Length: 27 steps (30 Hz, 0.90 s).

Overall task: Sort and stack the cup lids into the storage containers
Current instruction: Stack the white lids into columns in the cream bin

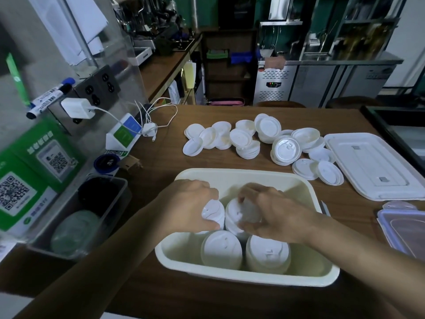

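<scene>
While loose lids litter the worktop, stacking is in hand inside the cream tub; left hand, grip curled round the rear-left stack; right hand pinching the rear-right stack; next, likely gathering more.

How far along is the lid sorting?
Partway. Two lid stacks already stand at the near end of the cream bin. The left hand grips a third stack, the right hand a fourth stack, inside it. Many loose lids wait on the table beyond.
</scene>
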{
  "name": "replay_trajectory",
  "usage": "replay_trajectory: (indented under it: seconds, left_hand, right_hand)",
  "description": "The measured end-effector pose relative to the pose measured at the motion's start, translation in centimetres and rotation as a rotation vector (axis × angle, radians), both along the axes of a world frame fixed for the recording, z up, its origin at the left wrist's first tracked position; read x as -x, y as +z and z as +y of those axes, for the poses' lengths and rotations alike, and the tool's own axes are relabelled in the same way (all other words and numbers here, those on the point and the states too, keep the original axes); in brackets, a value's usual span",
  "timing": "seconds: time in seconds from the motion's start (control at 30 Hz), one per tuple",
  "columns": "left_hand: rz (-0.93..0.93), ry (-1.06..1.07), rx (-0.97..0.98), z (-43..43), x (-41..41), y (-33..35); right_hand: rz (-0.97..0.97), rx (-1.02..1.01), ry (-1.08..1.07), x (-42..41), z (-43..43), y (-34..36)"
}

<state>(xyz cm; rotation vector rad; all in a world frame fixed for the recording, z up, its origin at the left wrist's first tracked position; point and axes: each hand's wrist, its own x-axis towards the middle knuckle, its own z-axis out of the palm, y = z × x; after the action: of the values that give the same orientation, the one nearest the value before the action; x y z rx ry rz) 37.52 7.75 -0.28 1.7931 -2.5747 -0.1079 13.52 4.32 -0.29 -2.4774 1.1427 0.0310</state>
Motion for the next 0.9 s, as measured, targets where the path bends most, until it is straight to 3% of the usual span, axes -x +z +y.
replay_trajectory:
  seconds: [0.53, 0.8, 0.9]
  left_hand:
    - [0.049, 0.023, -0.312, -1.8, -1.2, 1.3]
    - [-0.1, 0.017, -0.35, -1.9, 0.3, 1.3]
    - [-0.077, 0.031, -0.309, -1.7, 0.4, 0.9]
  right_hand:
    - [0.048, -0.136, -0.087, -0.2, -0.3, 0.3]
    - [0.148, -0.105, -0.118, -0.5, -0.4, 0.4]
    - [0.174, -0.069, -0.118, -0.7, -0.4, 0.4]
